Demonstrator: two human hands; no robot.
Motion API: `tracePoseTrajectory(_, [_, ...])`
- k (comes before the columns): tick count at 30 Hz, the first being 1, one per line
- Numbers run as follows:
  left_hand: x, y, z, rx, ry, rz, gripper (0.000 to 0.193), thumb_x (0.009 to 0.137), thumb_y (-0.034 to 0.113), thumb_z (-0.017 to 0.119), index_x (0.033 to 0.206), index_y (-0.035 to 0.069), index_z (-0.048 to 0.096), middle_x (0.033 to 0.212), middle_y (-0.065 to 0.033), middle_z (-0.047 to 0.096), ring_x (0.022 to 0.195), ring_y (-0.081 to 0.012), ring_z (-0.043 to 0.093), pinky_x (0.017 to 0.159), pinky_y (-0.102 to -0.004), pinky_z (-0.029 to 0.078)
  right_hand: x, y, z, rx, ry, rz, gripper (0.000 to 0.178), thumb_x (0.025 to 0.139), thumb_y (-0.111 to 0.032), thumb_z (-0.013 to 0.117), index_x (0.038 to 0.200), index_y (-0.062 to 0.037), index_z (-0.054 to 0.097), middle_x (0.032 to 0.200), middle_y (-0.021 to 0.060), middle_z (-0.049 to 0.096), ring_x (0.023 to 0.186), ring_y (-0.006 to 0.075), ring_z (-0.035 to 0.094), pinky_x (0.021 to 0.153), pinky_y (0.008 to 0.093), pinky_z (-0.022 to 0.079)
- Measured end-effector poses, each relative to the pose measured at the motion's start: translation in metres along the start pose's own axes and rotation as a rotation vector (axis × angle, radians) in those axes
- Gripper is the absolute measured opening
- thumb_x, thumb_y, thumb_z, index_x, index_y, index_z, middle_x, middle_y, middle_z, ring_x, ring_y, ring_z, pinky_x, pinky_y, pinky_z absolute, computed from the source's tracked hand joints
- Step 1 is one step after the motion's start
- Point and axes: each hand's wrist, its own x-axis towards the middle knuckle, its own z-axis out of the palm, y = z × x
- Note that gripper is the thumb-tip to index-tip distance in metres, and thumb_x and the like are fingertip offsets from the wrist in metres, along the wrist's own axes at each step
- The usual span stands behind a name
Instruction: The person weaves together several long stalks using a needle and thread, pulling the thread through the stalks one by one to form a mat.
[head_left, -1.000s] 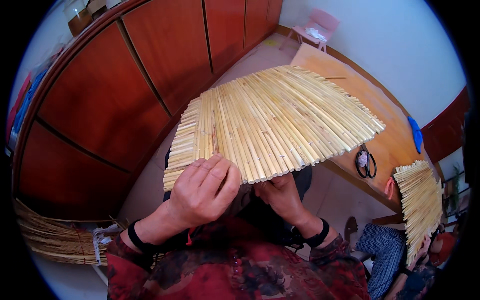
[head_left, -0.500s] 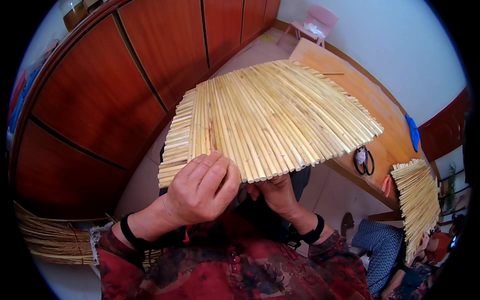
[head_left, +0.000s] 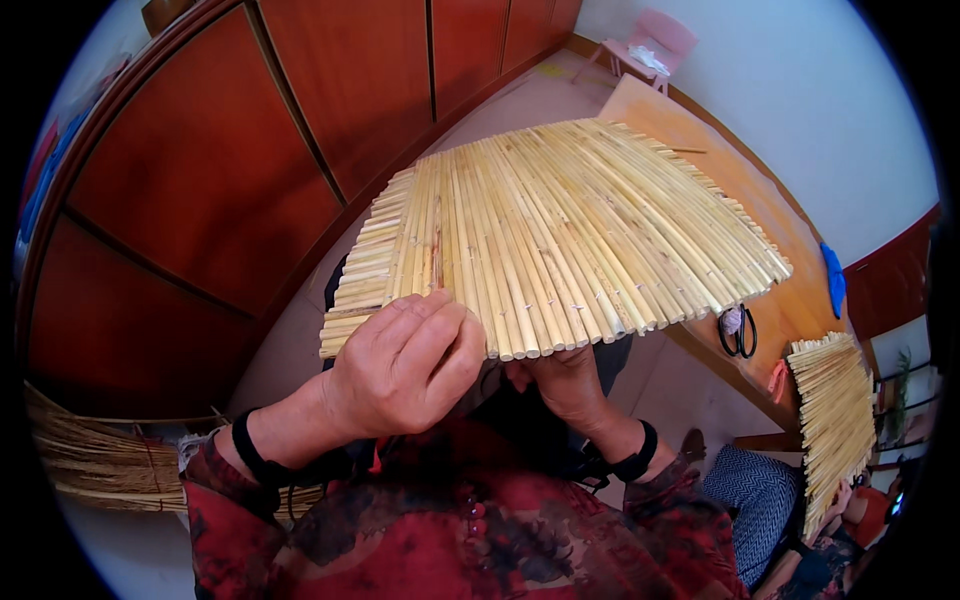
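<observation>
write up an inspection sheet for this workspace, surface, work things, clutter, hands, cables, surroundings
Surface: orange-brown table, partly hidden behind the reed mat.
Work things: the mat, pale stalks laid side by side.
Clutter: black-handled scissors and thin stick on the table; blue cloth at its edge.
Hands: left hand, fingers bunched at the mat's near edge; right hand, partly hidden beneath it.
Cables: none clearly seen.
Surroundings: red-brown cupboard, pink chair, stalk bundle lower left; another person holding a second mat.

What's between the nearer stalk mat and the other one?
Past the nearer stalk mat, black scissors and a reddish strip lie on the table, in the head view.
</observation>
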Motion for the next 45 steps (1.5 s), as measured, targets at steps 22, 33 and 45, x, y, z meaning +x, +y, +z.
tracePoseTrajectory(22, [-0.002,-0.001,0.0,-0.093,0.011,-0.052,0.029,0.067,0.0,0.064,0.095,-0.006,0.058,0.082,-0.0153,0.06,0.073,-0.0287,0.063,0.064,-0.0346,0.055,0.013,-0.032,0.009,-0.021,-0.056,0.276,0.021,0.095,-0.022,0.057,0.093,-0.0011,0.056,0.066,0.0075,0.057,0.055,0.0181,0.057,0.049,0.0284,0.049])
tracePoseTrajectory(33, [-0.007,0.0,0.006,-0.084,0.004,-0.027,0.025,0.071,0.001,0.063,0.094,-0.005,0.058,0.085,-0.0154,0.059,0.074,-0.0285,0.064,0.063,-0.0334,0.054,0.013,-0.025,-0.002,-0.08,-0.182,0.361,0.017,0.096,-0.017,0.05,0.095,0.0005,0.053,0.073,0.0087,0.057,0.059,0.0183,0.06,0.054,0.0285,0.052])
tracePoseTrajectory(45, [-0.015,-0.01,0.007,-0.024,0.01,0.012,0.026,0.068,0.01,0.06,0.091,-0.002,0.058,0.084,-0.0133,0.059,0.077,-0.0259,0.065,0.065,-0.0313,0.054,0.018,-0.022,0.003,-0.059,-0.162,0.4,0.024,0.097,-0.024,0.049,0.091,-0.0019,0.054,0.07,0.0066,0.056,0.056,0.0165,0.059,0.052,0.027,0.049])
